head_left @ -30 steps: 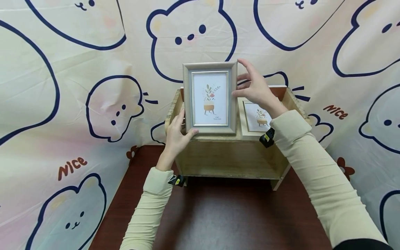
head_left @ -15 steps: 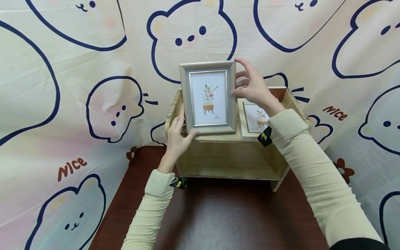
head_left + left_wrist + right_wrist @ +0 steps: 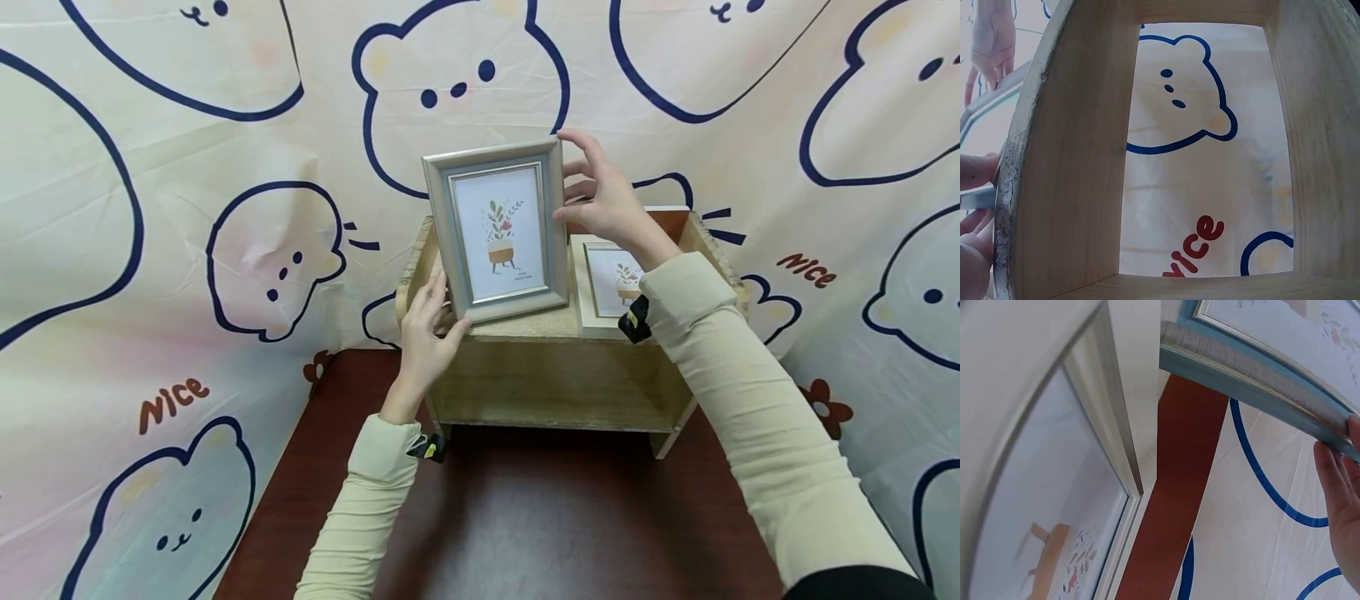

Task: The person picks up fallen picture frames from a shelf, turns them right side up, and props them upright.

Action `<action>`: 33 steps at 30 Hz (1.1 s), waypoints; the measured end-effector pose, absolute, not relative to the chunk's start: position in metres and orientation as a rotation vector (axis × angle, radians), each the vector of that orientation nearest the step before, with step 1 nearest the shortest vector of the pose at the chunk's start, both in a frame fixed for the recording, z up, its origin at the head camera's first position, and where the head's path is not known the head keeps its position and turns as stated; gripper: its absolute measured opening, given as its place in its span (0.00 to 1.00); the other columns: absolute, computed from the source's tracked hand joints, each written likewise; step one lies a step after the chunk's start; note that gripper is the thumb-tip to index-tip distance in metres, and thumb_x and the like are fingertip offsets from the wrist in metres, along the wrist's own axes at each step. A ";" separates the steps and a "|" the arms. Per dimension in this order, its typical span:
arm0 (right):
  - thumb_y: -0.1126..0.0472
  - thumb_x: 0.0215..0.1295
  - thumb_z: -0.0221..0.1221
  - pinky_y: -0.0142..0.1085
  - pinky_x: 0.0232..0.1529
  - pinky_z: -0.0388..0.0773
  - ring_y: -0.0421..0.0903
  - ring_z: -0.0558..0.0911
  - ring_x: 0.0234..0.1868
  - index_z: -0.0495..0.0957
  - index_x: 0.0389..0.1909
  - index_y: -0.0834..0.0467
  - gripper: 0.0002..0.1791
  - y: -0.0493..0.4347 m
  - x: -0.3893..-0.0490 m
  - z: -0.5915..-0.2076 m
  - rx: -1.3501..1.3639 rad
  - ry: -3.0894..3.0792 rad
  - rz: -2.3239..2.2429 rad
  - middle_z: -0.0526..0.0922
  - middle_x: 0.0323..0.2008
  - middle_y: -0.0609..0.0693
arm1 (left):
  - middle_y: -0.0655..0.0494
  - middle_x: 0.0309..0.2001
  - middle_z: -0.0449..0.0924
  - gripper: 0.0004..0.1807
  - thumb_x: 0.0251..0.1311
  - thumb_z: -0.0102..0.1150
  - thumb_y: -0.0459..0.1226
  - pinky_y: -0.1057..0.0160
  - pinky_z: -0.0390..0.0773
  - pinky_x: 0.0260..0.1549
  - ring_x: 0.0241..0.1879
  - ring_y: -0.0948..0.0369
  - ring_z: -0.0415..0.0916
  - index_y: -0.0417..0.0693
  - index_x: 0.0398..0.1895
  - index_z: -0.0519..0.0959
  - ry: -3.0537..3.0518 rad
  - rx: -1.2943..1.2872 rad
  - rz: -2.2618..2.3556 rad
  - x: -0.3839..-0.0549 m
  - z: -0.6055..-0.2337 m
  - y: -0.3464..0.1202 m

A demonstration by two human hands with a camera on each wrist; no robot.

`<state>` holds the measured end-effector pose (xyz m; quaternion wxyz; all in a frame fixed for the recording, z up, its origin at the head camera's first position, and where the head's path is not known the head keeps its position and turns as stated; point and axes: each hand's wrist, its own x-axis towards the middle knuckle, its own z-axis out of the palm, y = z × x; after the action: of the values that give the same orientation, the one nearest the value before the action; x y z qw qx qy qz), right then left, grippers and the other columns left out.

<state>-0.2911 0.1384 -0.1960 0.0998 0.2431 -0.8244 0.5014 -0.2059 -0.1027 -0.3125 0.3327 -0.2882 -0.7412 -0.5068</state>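
A picture frame (image 3: pixel 497 233) with a beige and grey-blue border, printed with a potted plant, tilts above the top shelf of a wooden rack (image 3: pixel 551 379). At its lower left corner my left hand (image 3: pixel 429 342) pinches it, thumb in front and fingers behind. High on its right edge, my right hand (image 3: pixel 611 208) grips it between thumb and fingers. In the right wrist view, that right hand (image 3: pixel 1344 512) touches the frame's edge (image 3: pixel 1254 375). The left wrist view catches the frame (image 3: pixel 991 122) only partly, behind the rack's side.
A second, cream picture frame (image 3: pixel 609 283) leans on the shelf's right half, below my right forearm. The rack stands on a dark red-brown table (image 3: pixel 555 517). A cloth backdrop (image 3: pixel 300 142) with bear drawings hangs behind and at both sides.
The held frame has tilted: its top has swung left and its right side has risen. My right hand has moved slightly up and left with it; the left hand keeps the lower corner.
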 end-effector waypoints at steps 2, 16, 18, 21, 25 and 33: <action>0.79 0.52 0.58 0.44 0.45 0.76 0.51 0.77 0.45 0.49 0.67 0.38 0.49 0.138 -0.291 -0.195 0.721 -2.440 1.484 0.71 0.53 0.57 | 0.24 0.48 0.64 0.34 0.42 0.59 0.14 0.50 0.76 0.40 0.43 0.38 0.72 0.16 0.56 0.59 -1.909 -0.763 -1.329 -0.212 -0.319 -0.104; 0.80 0.52 0.57 0.44 0.45 0.76 0.51 0.77 0.46 0.48 0.68 0.42 0.49 0.136 -0.293 -0.195 0.730 -2.431 1.468 0.71 0.54 0.57 | 0.30 0.52 0.67 0.36 0.41 0.65 0.20 0.57 0.79 0.35 0.41 0.44 0.76 0.24 0.58 0.63 -1.822 -0.764 -1.196 -0.223 -0.342 -0.102; 0.79 0.52 0.57 0.44 0.46 0.76 0.52 0.77 0.47 0.48 0.68 0.42 0.49 0.136 -0.293 -0.194 0.729 -2.432 1.475 0.71 0.54 0.57 | 0.31 0.53 0.67 0.36 0.41 0.65 0.19 0.56 0.80 0.31 0.41 0.44 0.76 0.24 0.58 0.63 -1.820 -0.766 -1.193 -0.222 -0.343 -0.101; 0.79 0.53 0.57 0.44 0.46 0.76 0.52 0.77 0.47 0.48 0.68 0.41 0.48 0.137 -0.292 -0.194 0.730 -2.427 1.483 0.71 0.55 0.57 | 0.31 0.52 0.67 0.38 0.42 0.63 0.18 0.55 0.79 0.33 0.43 0.43 0.75 0.22 0.60 0.58 -1.829 -0.775 -1.268 -0.218 -0.338 -0.101; 0.79 0.53 0.56 0.45 0.46 0.75 0.51 0.77 0.47 0.49 0.67 0.39 0.48 0.138 -0.291 -0.195 0.733 -2.422 1.481 0.71 0.54 0.56 | 0.28 0.50 0.67 0.35 0.50 0.55 0.17 0.49 0.75 0.43 0.48 0.40 0.71 0.20 0.62 0.53 -1.878 -0.756 -1.473 -0.203 -0.312 -0.100; 0.79 0.53 0.56 0.45 0.46 0.75 0.51 0.76 0.47 0.50 0.67 0.38 0.48 0.137 -0.289 -0.195 0.740 -2.408 1.511 0.70 0.54 0.56 | 0.29 0.45 0.71 0.22 0.58 0.49 0.22 0.49 0.75 0.42 0.43 0.43 0.72 0.23 0.57 0.63 -1.991 -0.651 -1.578 -0.198 -0.266 -0.104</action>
<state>-0.2891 0.1375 -0.1951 0.1021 0.2505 -0.8154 0.5117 -0.1985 -0.1035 -0.2662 0.2565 -0.2400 -0.7338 -0.5816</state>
